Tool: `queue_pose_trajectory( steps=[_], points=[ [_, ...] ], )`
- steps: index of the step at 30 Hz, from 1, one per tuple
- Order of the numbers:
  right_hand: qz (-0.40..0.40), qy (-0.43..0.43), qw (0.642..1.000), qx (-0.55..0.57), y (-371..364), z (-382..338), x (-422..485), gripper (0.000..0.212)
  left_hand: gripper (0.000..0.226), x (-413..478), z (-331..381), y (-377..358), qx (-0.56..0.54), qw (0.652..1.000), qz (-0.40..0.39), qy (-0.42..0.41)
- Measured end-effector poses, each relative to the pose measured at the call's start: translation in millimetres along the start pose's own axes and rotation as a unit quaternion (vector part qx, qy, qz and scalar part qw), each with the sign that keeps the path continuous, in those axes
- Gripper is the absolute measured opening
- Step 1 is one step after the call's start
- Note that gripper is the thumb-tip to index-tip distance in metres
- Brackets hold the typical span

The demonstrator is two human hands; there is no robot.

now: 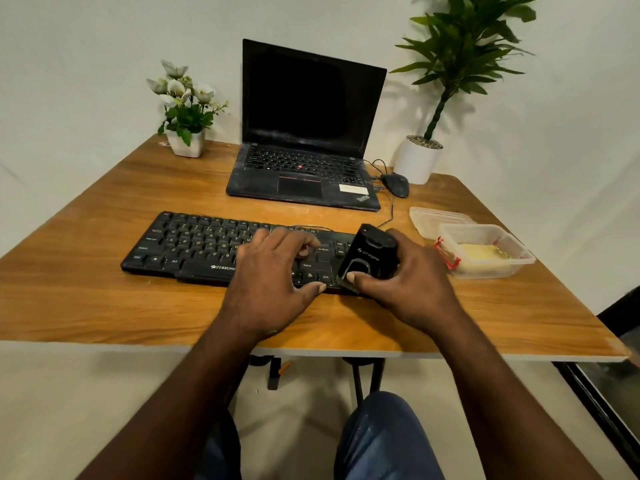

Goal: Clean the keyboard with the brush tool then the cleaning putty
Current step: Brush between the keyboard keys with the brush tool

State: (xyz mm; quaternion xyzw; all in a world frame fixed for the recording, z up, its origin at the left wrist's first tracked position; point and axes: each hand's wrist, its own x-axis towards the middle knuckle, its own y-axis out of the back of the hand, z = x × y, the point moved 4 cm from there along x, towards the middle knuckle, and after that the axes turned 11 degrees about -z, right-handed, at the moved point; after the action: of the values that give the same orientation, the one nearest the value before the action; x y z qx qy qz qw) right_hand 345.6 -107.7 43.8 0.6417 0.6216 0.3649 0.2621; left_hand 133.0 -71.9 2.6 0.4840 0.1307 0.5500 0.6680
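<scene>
My right hand [405, 289] grips the brush tool [367, 254] at the keyboard's [194, 244] three o'clock; my left hand [273, 271] rests relaxed on keys

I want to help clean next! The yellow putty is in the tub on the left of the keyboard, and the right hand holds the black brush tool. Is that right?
Not quite. The head view shows the tub with the yellow putty to the right of the keyboard, not the left. The right hand does hold the black brush tool.
</scene>
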Motion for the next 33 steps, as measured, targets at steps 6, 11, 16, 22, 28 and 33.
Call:
queue_pose_trajectory(
  steps=[6, 11, 16, 22, 28, 33],
  points=[
    [-0.002, -0.001, 1.000, -0.014, -0.9, -10.9, 27.1, 0.067, 0.079, -0.7, -1.6, 4.5, -0.044, 0.999, 0.018, 0.017],
    [-0.063, 0.023, 0.990, -0.127, -5.8, -27.7, 56.8, 0.070, 0.083, -0.7, -1.1, 4.5, -0.058, 0.998, 0.015, 0.018],
    [-0.004, 0.020, 0.985, -0.173, -4.8, -30.1, 69.2, 0.069, 0.084, -0.3, -4.3, 4.4, -0.084, 0.996, 0.023, 0.018],
    [-0.188, 0.051, 0.980, -0.031, -7.3, -36.7, 49.7, 0.067, 0.087, 0.2, -4.1, 4.7, -0.087, 0.996, 0.014, 0.013],
    [-0.004, -0.008, 0.996, -0.093, -1.4, -23.9, 66.6, 0.066, 0.085, 0.5, -4.7, 5.0, -0.100, 0.995, 0.019, 0.011],
    [-0.035, 0.035, 0.999, 0.022, -24.2, -35.7, 64.8, 0.065, 0.085, -0.3, -5.9, 6.6, -0.129, 0.991, 0.025, 0.013]
  ],
)
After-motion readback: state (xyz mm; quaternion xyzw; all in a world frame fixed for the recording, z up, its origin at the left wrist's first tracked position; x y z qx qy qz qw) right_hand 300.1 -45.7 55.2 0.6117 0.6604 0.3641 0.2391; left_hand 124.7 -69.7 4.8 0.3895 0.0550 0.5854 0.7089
